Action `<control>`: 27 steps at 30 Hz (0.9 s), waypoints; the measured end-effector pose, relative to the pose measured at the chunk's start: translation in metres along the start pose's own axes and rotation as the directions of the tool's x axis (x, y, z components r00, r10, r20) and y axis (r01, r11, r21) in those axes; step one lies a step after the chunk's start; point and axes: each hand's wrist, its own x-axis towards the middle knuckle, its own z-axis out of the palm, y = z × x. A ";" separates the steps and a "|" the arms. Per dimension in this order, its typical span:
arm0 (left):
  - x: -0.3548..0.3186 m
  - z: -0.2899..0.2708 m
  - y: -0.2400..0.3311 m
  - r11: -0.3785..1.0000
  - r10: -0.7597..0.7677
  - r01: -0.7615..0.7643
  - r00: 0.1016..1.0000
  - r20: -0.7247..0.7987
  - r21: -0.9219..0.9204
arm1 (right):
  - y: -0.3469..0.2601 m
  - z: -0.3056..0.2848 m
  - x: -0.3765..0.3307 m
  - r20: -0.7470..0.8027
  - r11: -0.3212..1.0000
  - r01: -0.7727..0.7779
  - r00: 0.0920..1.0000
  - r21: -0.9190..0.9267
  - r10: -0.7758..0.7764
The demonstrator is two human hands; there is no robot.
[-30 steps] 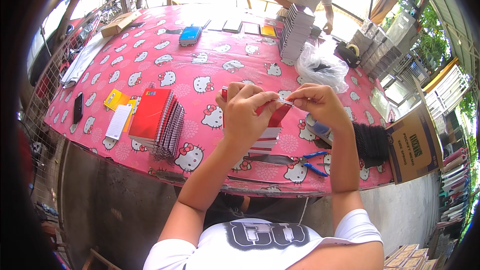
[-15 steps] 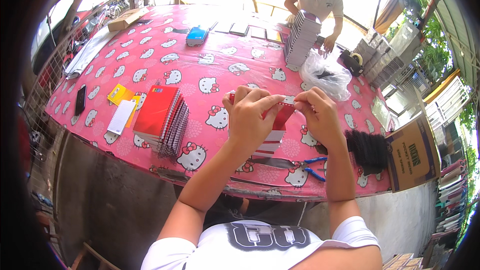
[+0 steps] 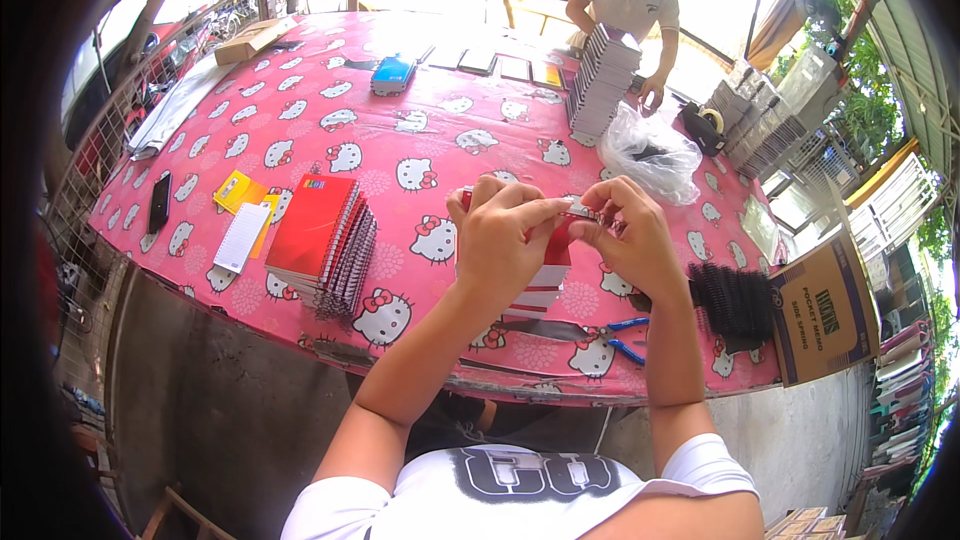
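Observation:
My left hand [image 3: 502, 238] is closed on a red-covered notebook [image 3: 562, 232], its thumb and forefinger at the top edge. Against the same edge, my right hand [image 3: 635, 240] pinches with its fingertips; whatever lies between them is too small to make out. Below both hands stands a stack of unbound notebooks [image 3: 540, 292] with white page edges, partly covered by my left hand. Blue-handled pliers [image 3: 625, 348] lie beside my right forearm. To their right is a pile of black binding spirals [image 3: 735, 302].
Spiral-bound red notebooks [image 3: 312, 225] are stacked at left, near yellow-and-white pads [image 3: 243, 235] and a phone [image 3: 160, 203]. A cardboard box [image 3: 825, 310] stands at right. Farther off are a tall notebook stack [image 3: 603, 80], a plastic bag [image 3: 655, 155], blue notebooks [image 3: 393, 74] and another person [image 3: 635, 0].
My right hand has shifted slightly left along the notebook's edge, its fingers bunching closer to the left hand. The left hand stays nearly still. Across the table, the other person's hand has moved slightly.

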 end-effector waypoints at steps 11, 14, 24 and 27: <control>0.002 -0.009 -0.002 0.995 0.074 -0.071 0.997 0.037 -0.065 | 0.054 -0.028 -0.002 -0.164 0.999 -0.024 0.986 -0.048 0.016; 0.010 -0.015 0.004 0.996 0.043 -0.035 0.994 0.101 -0.078 | 0.143 -0.076 -0.040 -0.079 0.693 -0.524 0.821 -0.496 0.565; 0.009 -0.011 -0.008 0.995 0.088 -0.083 0.991 0.105 -0.057 | 0.167 -0.058 -0.085 -0.141 0.689 -0.525 0.834 -0.499 0.533; 0.012 -0.009 -0.008 0.998 0.033 -0.025 0.989 0.142 -0.062 | 0.130 -0.061 -0.033 0.001 0.550 -0.202 0.939 0.810 0.343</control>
